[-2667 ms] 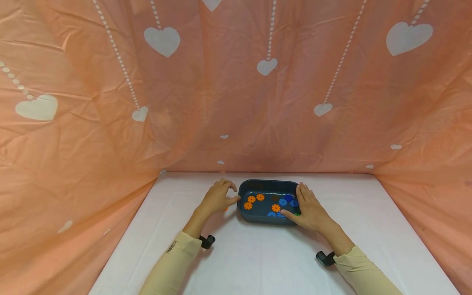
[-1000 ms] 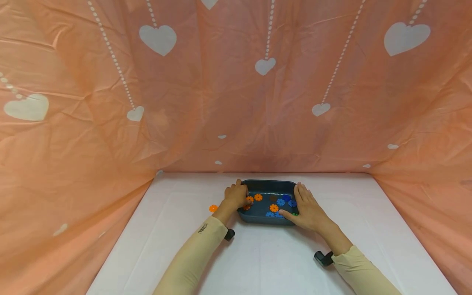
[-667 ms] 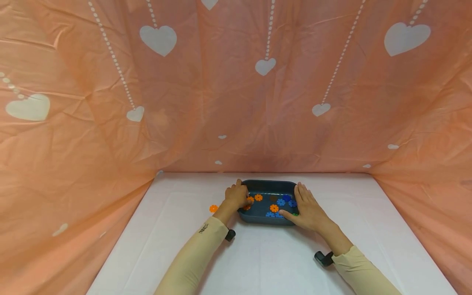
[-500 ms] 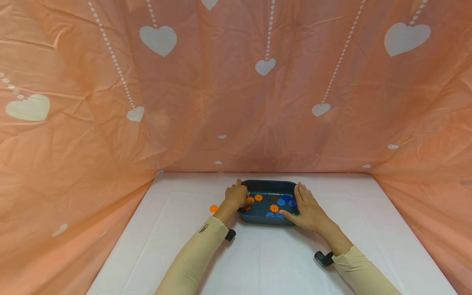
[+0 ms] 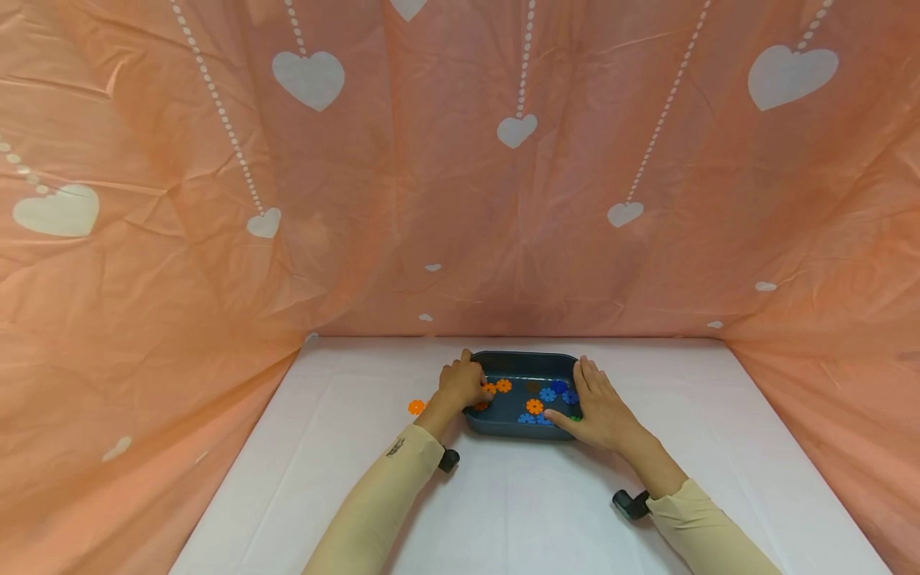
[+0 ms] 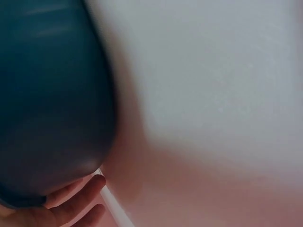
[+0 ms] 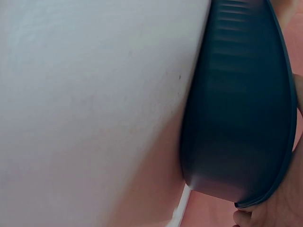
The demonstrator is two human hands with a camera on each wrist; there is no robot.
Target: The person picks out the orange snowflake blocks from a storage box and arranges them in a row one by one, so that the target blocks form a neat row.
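A dark blue-grey tray [image 5: 521, 430] holds several flower-shaped pieces, among them an orange piece [image 5: 534, 406] and a light blue piece [image 5: 548, 394]. My left hand [image 5: 461, 385] grips the tray's left end, thumb inside the rim; the left wrist view shows its fingers [image 6: 78, 201] behind the tray's outer wall [image 6: 57, 104]. My right hand [image 5: 607, 411] rests on the right end with fingers straight along the rim and the thumb reaching over the inside. In the right wrist view the tray's wall [image 7: 236, 104] stands beside the right hand [image 7: 279, 208].
Another orange piece [image 5: 417, 406] lies on the white table [image 5: 503, 503], left of the left wrist, with part of an orange thing beside it, mostly hidden by the arm. An orange curtain [image 5: 460, 184] with white hearts hangs behind the table and along both sides.
Compared with the oldest frame, my left hand has moved right and taken hold of the tray's left end, uncovering the orange piece on the table. Over the last second nothing has visibly moved.
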